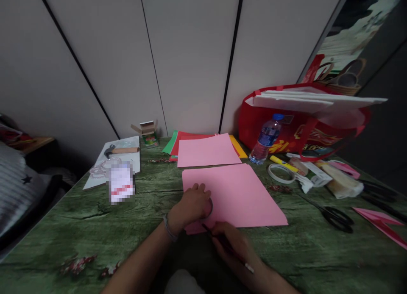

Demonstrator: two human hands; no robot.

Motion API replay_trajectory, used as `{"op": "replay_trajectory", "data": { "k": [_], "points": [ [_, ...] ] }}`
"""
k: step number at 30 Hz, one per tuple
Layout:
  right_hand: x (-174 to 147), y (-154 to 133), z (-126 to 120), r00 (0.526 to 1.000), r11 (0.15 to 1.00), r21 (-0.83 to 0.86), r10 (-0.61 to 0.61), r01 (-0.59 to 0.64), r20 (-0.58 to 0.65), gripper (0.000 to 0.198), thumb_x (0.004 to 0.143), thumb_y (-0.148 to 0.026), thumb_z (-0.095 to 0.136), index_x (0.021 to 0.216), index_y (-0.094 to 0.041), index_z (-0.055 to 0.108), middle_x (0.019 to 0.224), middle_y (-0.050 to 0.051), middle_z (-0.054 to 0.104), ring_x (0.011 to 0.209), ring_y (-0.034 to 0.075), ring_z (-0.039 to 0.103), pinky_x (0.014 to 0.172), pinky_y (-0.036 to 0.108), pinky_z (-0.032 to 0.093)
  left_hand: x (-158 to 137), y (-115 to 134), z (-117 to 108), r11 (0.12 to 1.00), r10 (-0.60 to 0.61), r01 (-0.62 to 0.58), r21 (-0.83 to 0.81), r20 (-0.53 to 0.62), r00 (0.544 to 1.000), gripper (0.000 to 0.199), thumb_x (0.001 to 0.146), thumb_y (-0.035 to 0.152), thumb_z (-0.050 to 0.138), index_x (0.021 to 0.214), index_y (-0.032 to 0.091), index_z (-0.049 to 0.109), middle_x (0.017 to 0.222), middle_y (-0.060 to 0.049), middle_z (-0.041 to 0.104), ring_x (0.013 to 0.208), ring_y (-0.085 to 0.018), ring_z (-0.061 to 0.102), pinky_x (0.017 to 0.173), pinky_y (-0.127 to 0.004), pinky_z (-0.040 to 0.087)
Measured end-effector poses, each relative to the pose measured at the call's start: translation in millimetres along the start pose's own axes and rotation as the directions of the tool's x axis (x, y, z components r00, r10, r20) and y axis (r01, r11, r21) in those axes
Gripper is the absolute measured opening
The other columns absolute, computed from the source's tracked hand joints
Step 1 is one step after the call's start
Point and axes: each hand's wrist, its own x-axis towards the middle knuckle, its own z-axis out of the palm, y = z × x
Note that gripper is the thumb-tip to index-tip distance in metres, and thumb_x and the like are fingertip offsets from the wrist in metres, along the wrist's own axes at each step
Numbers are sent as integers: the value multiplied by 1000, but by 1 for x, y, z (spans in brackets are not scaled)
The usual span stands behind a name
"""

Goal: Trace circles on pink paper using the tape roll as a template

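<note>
Head view puts the left hand pinning a round, dark-rimmed object on pink paper, seemingly for steadiness, while the right hand pinches a pencil nearer.

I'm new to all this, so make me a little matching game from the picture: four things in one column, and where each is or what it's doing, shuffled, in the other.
Column one:
1. left hand
2. hammer
3. right hand
4. bottle

Column two:
A. stands upright in front of the red bag
B. holds a thin dark stick
C. lies on a white sheet
D. rests on a round object that lies on the pink paper

Right pairs: 1-D, 2-C, 3-B, 4-A
</note>
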Motion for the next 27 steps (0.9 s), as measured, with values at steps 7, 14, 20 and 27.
{"op": "replay_trajectory", "data": {
  "k": [7,14,20,27],
  "points": [
    [-2,2,-16,989,990,6,141,-141,-53,11,90,-22,47,87,-22,58,79,2,67,69,15,65,61,24,51,2,0,2,1000,-16,16,-8,4,1000,31,75,19,66,104,12,57,107,-14,57,99,-28,54,75,-37,50],
    [-2,5,-22,990,993,-23,109,-112,-92,10,91,-19,46,88,-23,55,81,3,66,69,16,64,61,25,50,3,1,1,1000,-29,29,-2,-2,1000,28,79,16,60,106,12,58,108,-14,56,98,-28,54,74,-37,51],
    [0,2,-15,999,996,-78,-42,40,-19,11,89,-15,48,93,-24,52,84,3,66,74,16,66,64,26,52,3,-1,2,1000,-19,19,-14,1,1000,34,75,18,65,107,13,57,108,-14,56,98,-28,54,73,-37,51],
    [22,-1,8,961,941,-199,-264,275,79,12,87,-12,46,93,-21,52,76,3,68,65,17,66,57,26,50,3,-3,4,1000,-4,3,-25,-12,1000,34,75,23,66,105,13,57,107,-14,56,97,-28,54,72,-37,51]
  ]
}}
